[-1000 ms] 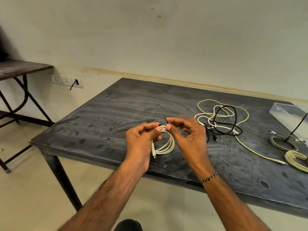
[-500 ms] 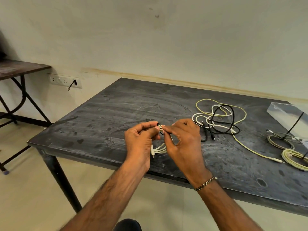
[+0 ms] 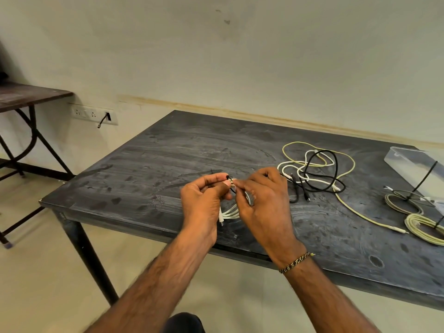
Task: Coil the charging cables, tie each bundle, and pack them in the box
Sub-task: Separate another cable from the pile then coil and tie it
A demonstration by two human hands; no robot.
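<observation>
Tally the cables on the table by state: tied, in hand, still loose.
Tied bundles: 2
White coil held by left hand and right hand: 1
Loose in the tangle: 3, white, black, yellow
Total: 6

white coiled cable (image 3: 231, 211) | held above table edge | black tie (image 3: 231, 182) apparently round top

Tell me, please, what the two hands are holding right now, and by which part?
Both the left hand and the right hand pinch the top of a coiled white cable, where a thin black tie wraps it; the loops hang below.
</observation>
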